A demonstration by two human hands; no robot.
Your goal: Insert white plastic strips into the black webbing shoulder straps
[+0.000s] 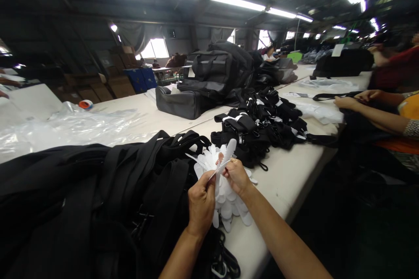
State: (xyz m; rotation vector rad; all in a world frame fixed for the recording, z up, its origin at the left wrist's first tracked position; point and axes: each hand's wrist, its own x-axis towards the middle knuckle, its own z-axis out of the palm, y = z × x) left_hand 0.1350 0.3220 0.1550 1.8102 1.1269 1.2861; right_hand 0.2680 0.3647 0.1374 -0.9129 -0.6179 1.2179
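Observation:
Both my hands meet over a pile of white strips with rounded ends on the table. My left hand pinches one white strip near its lower part. From the right, my right hand grips the same strip between thumb and fingers; just where each fingertip presses is partly hidden. Close by on the left lies a large heap of black straps. Beyond the pile, black straps bundled with white strips are stacked, with metal and plastic hooks among them.
Dark bags stand farther back on the long cream table. Clear plastic sheeting and a tape roll lie to the left. At the right, a co-worker's hands hold a black strap. The table edge runs along my right.

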